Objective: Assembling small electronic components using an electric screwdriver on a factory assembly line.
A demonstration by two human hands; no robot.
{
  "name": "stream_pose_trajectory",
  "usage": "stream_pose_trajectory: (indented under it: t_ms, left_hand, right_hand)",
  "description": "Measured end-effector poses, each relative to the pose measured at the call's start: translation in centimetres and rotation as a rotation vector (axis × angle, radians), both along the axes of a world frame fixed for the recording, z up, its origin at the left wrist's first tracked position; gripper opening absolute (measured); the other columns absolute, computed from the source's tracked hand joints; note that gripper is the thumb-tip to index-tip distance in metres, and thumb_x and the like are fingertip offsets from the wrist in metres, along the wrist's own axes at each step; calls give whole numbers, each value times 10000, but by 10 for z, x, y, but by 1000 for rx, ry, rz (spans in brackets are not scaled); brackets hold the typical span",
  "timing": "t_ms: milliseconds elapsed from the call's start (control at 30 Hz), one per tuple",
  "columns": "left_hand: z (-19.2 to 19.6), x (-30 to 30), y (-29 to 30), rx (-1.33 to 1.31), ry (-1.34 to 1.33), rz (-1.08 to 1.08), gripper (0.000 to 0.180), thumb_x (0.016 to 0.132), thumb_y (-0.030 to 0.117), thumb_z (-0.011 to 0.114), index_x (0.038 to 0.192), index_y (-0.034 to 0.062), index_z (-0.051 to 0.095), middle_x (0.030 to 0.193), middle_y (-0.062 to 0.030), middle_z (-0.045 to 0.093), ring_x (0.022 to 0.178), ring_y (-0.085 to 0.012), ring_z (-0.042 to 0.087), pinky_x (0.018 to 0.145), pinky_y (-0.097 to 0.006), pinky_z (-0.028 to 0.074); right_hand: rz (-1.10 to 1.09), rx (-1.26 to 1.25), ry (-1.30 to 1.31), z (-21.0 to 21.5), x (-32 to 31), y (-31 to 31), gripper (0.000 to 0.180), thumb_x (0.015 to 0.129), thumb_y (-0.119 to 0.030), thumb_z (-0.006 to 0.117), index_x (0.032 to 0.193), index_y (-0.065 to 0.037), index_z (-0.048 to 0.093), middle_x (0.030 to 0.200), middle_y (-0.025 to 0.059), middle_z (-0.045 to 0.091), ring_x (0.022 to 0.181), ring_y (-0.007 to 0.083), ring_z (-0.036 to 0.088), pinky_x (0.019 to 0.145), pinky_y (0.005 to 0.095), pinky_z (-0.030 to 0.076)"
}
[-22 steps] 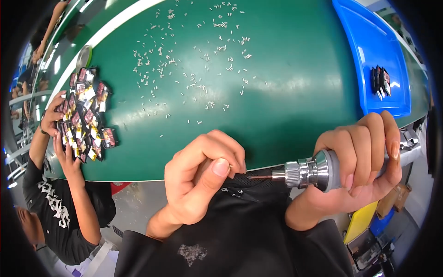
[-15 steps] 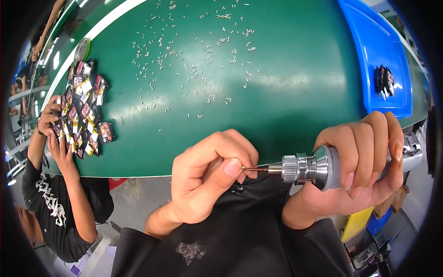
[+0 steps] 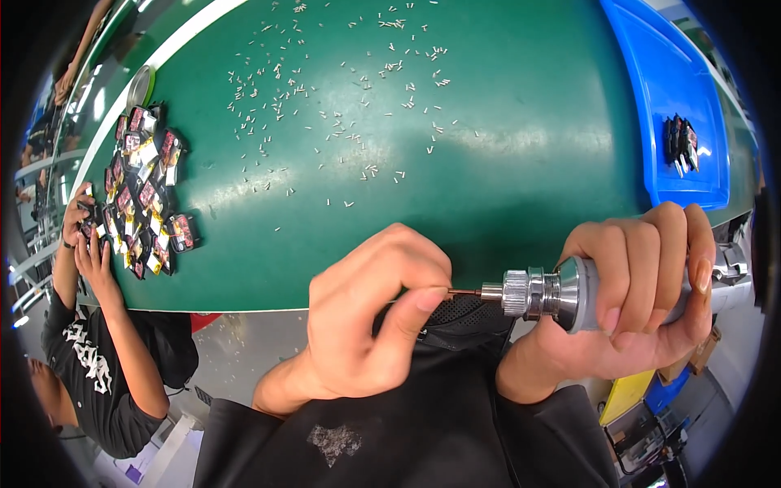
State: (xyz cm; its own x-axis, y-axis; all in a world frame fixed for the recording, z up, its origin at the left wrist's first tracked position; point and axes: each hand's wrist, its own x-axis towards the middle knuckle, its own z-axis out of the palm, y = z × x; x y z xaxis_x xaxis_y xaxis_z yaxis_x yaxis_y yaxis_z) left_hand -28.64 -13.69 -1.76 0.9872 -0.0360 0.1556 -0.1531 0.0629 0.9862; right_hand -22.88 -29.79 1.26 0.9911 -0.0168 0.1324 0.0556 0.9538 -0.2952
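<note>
My right hand wraps round an electric screwdriver with a grey body and a silver collar, held level and aimed left. Its thin, copper-coloured bit reaches the fingertips of my left hand. Thumb and forefinger there are pinched together at the bit's tip; whatever lies between them is too small and hidden to name. Both hands are raised at the near edge of the green table. Beyond them, many tiny silver screw-like pieces lie scattered over the tabletop.
A blue tray at the right holds a few black parts. On the left is a pile of black parts with yellow and white tabs, beside a round green-rimmed dish. A co-worker's hands handle a part there.
My left hand has turned and shifted slightly right, its fingertips now further along the bit. The screwdriver has barely moved. The co-worker's hands have drawn a little away from the pile with a part.
</note>
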Motion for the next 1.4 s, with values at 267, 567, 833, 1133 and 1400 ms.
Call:
stream_pose_trajectory:
  t_ms: [267, 567, 833, 1133, 1400]
  left_hand:
    - [-11, 8, -7, 258, -183, -36, 76, 867, -22, 546, 821, -81, 557, 736, -151, 584, 638, -208, 537, 556, -290, 427]
    - [44, 30, 37, 804, -276, 140, 183, 886, 51, 565, 981, -96, 618, 861, -198, 623, 730, -304, 601, 653, -361, 488]
    - [69, 177, 91, 1018, -158, 226, 154, 873, 65, 575, 992, -31, 592, 899, -168, 658, 740, -280, 624, 668, -336, 478]
    - [4, 325, 104, 1234, -147, 416, 638, 780, 227, 705, 1261, -61, 400, 1105, -278, 533, 1053, -434, 532, 919, -470, 455]
    - [-10, 372, 127, 1416, -284, 422, 500, 812, 172, 643, 1233, -18, 451, 1096, -220, 559, 1021, -410, 516, 921, -453, 440]
  right_hand:
    - [75, -9, 61, -12, 7, -12, 127, 816, -71, 581, 857, -77, 461, 592, -2, 409, 429, 101, 410, 484, 267, 363]
    - [-13, -74, 105, -23, 12, -22, 103, 897, -168, 448, 863, -72, 430, 594, 11, 367, 431, 114, 361, 478, 287, 360]
    - [-72, -105, 196, -33, 0, -30, 120, 867, -170, 468, 829, -71, 411, 593, 24, 376, 423, 126, 350, 464, 295, 359]
    - [11, -137, 166, -37, 5, -32, 116, 860, -154, 478, 814, -67, 418, 566, 26, 375, 403, 124, 357, 438, 296, 377]
    - [73, -119, 190, -38, 9, -37, 81, 836, -145, 474, 821, -71, 444, 585, 51, 411, 443, 171, 407, 509, 337, 396]
